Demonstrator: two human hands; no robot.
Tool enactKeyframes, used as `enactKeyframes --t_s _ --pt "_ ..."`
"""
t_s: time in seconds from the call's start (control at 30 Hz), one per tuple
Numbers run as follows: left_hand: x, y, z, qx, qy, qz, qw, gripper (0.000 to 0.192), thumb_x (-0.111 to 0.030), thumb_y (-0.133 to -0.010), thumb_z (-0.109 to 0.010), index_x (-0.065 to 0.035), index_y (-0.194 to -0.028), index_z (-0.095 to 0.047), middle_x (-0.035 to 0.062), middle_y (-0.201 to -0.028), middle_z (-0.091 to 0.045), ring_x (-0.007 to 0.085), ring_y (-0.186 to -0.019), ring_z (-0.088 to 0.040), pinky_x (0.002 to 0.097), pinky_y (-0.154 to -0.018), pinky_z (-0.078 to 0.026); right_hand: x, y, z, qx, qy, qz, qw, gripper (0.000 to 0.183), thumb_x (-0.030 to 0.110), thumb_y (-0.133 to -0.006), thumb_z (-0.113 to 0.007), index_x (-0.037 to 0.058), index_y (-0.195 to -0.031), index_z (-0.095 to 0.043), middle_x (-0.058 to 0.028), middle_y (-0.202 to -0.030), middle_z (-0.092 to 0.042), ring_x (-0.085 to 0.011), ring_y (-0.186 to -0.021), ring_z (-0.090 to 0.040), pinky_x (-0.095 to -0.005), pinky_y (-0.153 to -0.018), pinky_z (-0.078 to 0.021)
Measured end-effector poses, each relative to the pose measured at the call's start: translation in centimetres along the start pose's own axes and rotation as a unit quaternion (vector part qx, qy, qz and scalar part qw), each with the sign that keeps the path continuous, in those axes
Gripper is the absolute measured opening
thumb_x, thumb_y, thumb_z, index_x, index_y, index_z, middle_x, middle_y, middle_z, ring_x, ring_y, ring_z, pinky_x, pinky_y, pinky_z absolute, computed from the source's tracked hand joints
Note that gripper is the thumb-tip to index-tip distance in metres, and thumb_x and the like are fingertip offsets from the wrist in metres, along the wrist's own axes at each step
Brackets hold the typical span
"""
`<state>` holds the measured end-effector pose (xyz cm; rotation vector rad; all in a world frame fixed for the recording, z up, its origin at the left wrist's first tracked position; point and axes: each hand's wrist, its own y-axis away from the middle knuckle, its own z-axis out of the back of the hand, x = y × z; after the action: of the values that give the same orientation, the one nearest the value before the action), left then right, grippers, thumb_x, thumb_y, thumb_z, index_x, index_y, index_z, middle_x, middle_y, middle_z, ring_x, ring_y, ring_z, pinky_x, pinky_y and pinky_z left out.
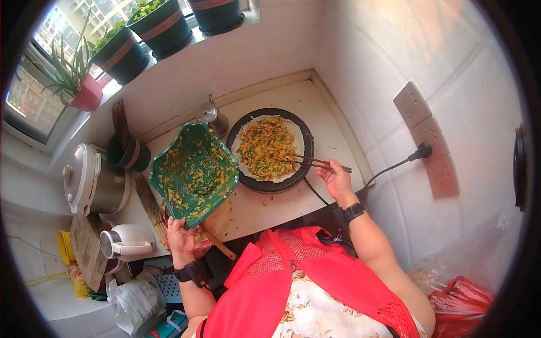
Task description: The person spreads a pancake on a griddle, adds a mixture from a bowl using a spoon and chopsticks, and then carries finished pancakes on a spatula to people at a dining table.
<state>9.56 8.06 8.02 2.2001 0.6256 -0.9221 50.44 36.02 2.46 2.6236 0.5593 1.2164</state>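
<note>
My left hand [181, 238] grips the near corner of a green square basin [159, 162], which is tilted so that its inside faces me. Bits of chopped vegetable filling [203, 177] cling to its floor and walls. In my right hand [337, 179] is a pair of dark chopsticks [323, 164], their tips touching the filling [267, 148] near its right edge. That orange and green filling lies spread over a thin pale flatbread [298, 134]. Beneath the flatbread is a round black electric griddle [272, 187], its rim showing all around.
A metal oil pot [216, 120] stands behind the basin. A wooden handle [219, 246] juts over the counter's [270, 211] front edge. Left are a rice cooker [105, 181], a white kettle [131, 241] and a straw brush [148, 203]. A power cord [384, 171] runs to the wall sockets [427, 137].
</note>
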Motion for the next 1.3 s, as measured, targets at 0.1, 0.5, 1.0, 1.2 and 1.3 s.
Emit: enactKeyframes --t_s 0.1,0.5,1.0,1.2,1.3 --pt "-0.1 -0.1 -0.5 0.001 -0.003 0.002 1.0 0.031 0.004 -0.084 -0.048 -0.0081 -0.112 -0.053 0.0063 -0.104 -0.065 0.0221 -0.087 -0.066 0.0354 -0.066 -0.06 -0.2 -0.6 -0.5 -0.009 -0.026 0.001 1.0 0.019 0.015 -0.098 -0.053 -0.0009 -0.107 -0.059 -0.019 -0.099 -0.068 -0.0285 -0.088 -0.069 -0.038 -0.078 -0.0593" --pt "0.1 -0.3 -0.4 -0.001 -0.012 0.006 1.0 0.026 0.002 -0.084 -0.048 -0.0089 -0.107 -0.051 0.0072 -0.103 -0.065 0.0225 -0.084 -0.067 0.0365 -0.066 -0.06 -0.3 -0.8 1.9 -0.058 -0.085 -0.028 0.994 0.021 0.019 -0.096 -0.056 0.0009 -0.104 -0.062 -0.016 -0.095 -0.07 -0.0266 -0.084 -0.07 -0.0369 -0.075 -0.0594" --pt "-0.2 -0.7 -2.2 0.012 -0.025 0.006 1.0 0.026 0.003 -0.083 -0.049 -0.0081 -0.106 -0.055 0.0068 -0.102 -0.066 0.0215 -0.085 -0.067 0.0374 -0.068 -0.061 -0.1 -4.2 0.7 -0.018 -0.061 0.028 0.998 0.021 0.018 -0.097 -0.056 0.0002 -0.107 -0.06 -0.0172 -0.102 -0.068 -0.0262 -0.093 -0.067 -0.0362 -0.085 -0.0563" --pt "-0.2 -0.6 -1.8 0.003 -0.03 0.009 0.999 0.025 0.002 -0.084 -0.048 -0.0085 -0.106 -0.053 0.0071 -0.101 -0.066 0.0222 -0.085 -0.067 0.0386 -0.069 -0.061 0.2 -4.7 -0.9 -0.029 -0.088 0.036 0.995 0.018 0.016 -0.098 -0.055 0.0001 -0.106 -0.059 -0.0176 -0.1 -0.067 -0.0273 -0.089 -0.068 -0.0376 -0.081 -0.0581" --pt "-0.2 -0.5 -1.7 0.0 -0.026 0.01 1.0 0.024 0.002 -0.085 -0.048 -0.0088 -0.106 -0.052 0.0072 -0.101 -0.066 0.0228 -0.084 -0.068 0.038 -0.068 -0.061 0.1 -4.9 -1.1 -0.035 -0.086 0.053 0.994 0.017 0.015 -0.097 -0.055 0.0001 -0.106 -0.059 -0.0176 -0.098 -0.067 -0.0277 -0.088 -0.068 -0.0377 -0.081 -0.0583"
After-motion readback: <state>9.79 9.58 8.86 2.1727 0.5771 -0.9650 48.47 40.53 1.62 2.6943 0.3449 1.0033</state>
